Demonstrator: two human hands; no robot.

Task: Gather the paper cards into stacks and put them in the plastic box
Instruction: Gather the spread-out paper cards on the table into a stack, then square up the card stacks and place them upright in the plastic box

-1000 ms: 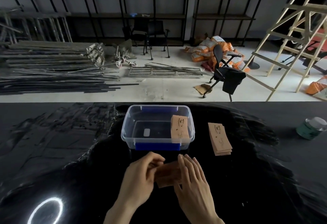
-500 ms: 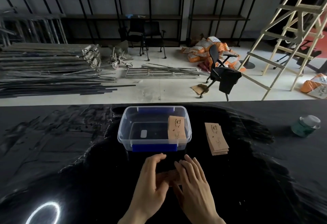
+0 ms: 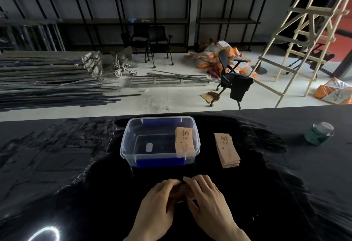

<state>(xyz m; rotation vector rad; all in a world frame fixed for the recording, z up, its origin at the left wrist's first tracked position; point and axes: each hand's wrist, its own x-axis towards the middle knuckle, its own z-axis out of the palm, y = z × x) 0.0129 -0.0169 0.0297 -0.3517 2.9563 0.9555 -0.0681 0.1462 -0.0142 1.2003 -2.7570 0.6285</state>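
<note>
A clear plastic box with blue clasps stands on the black table, holding one stack of brown paper cards against its right wall. A second card stack lies on the table just right of the box. In front of the box, my left hand and my right hand press together on a small stack of cards. My fingers cover most of that stack; only a brown strip shows between them.
A green jar with a pale lid stands at the table's far right. Beyond the table's far edge lie metal rods, office chairs, orange sacks and a wooden ladder on the floor.
My hands have closed tighter over the cards, hiding most of the stack that showed between them a second ago. The box and the other stacks have not moved.
</note>
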